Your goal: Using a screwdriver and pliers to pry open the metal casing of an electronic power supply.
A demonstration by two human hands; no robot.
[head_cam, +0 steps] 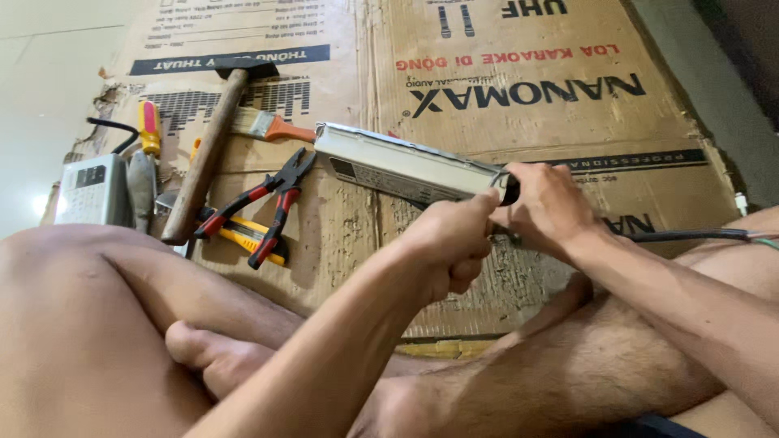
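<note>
Flattened printed cardboard (487, 81) covers a pale tiled floor (40, 73), where the person sits cross-legged. On it lie a hammer (207, 154), a paintbrush (268, 124), red-handled pliers (272, 199) and a screwdriver (148, 128). A long silver metal box (398, 166) with a dark label is raised just above the cardboard. The left hand (446, 243) and right hand (548, 207) each have a closed grip at its near end, where a black cable (690, 235) leaves.

Single view, from the camera on my head: it looks steeply down and forward over my crossed legs, close to my left hand (450, 243) and right hand (548, 207) (both mid-frame), toward the flattened cardboard (503, 89) whose far edge lies near the top.
</note>
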